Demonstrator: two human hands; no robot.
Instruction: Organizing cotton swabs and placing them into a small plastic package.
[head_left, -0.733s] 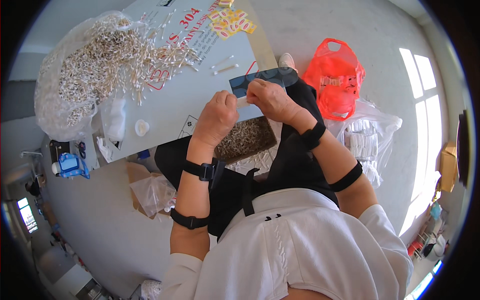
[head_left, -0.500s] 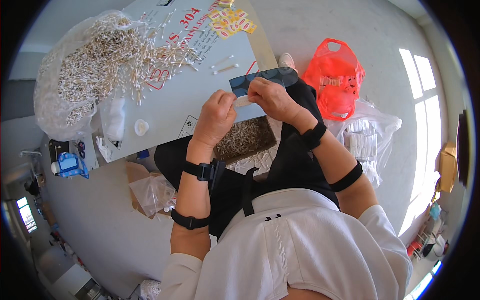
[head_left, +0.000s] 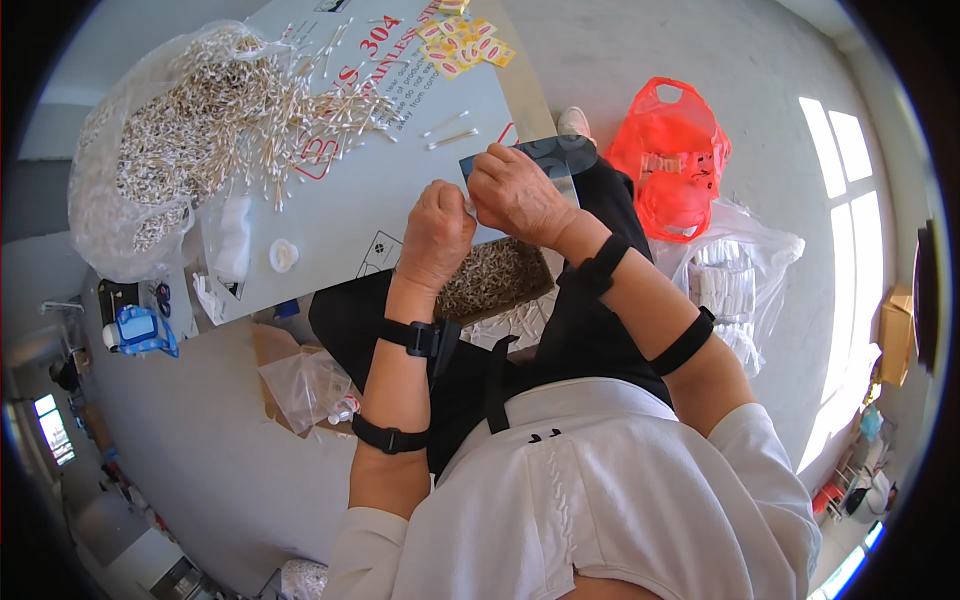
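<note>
My left hand [head_left: 440, 235] is closed, its fingertips pinched near the knuckles of my right hand [head_left: 520, 195]. Both meet above the table's near edge. A sliver of something small and white [head_left: 469, 207] shows between them; the rest of it is hidden by my fingers. My right hand is curled too, palm down, in front of a dark blue translucent sheet [head_left: 560, 155]. Just below the hands stands an open box [head_left: 549, 262] filled with many short, thin pieces. Two loose cotton swabs [head_left: 452, 139] lie on the table beyond my left hand.
A clear bag [head_left: 95, 200] spills a large heap of cotton swabs [head_left: 240, 120] across the grey table [head_left: 330, 240]. Yellow-and-white packets [head_left: 465, 45] lie at its far edge. On the floor to the right sit a red plastic bag [head_left: 670, 130] and a clear bag of white bundles [head_left: 720, 285].
My right hand has turned and moved slightly left, covering the white oblong thing that showed between the hands. My left hand has shifted a little to the right.
</note>
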